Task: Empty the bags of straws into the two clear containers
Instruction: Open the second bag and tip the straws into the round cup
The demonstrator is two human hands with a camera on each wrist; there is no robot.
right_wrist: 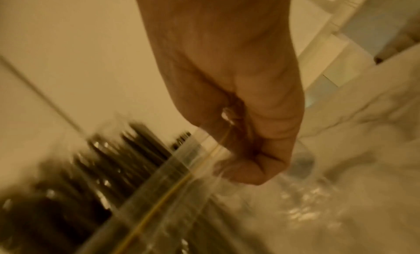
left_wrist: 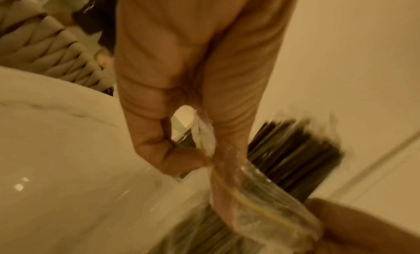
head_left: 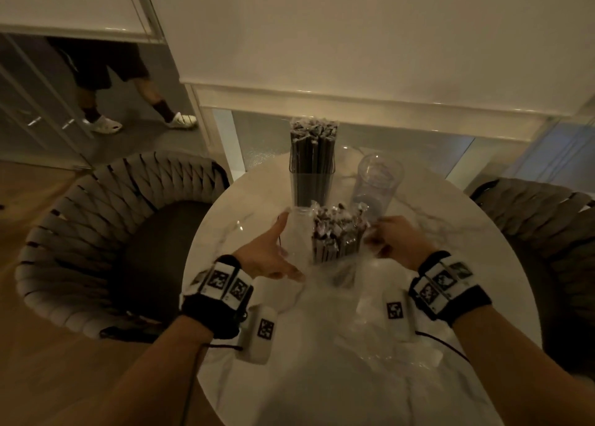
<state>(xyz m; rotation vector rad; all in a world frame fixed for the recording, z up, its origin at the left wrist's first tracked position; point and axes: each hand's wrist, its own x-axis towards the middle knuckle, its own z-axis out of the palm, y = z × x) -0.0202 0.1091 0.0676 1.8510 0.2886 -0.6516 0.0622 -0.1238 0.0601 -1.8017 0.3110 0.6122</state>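
Far left: woven chair [head_left: 96, 206], partly cut by table [head_left: 244, 200] edge; behind it, someone's legs, rest hidden by blind. Marble top, round.

Left hand [head_left: 270, 251] at left lip of bag [head_left: 296, 232]. Head view reads nearly flat, thumb out; left wrist view settles it: fingers [left_wrist: 172, 155] curled, pinching clear film [left_wrist: 204, 137] against thumb. Blurred there, film edge barely readable.

Centre: straws [head_left: 335, 235] standing upright in open bag, tips up, between both hands, on table. Lower part of bundle lost in crumpled plastic; bag outline hard to trace.

Behind, left container [head_left: 310, 180] packed with dark straws, upright. Right container [head_left: 376, 184] clear, just beside it; contents hard to make out, looks bare.

Right hand [head_left: 396, 242] at right lip of bag, knuckles up. Right wrist view: fist-like curl, fingers [right_wrist: 245, 170] pinching film [right_wrist: 181, 168]. Heavy motion blur, exact grip point unclear.

More loose plastic [head_left: 386, 329] near table's front right, shape unclear. Second chair [head_left: 547, 219] far right, cut off by frame.
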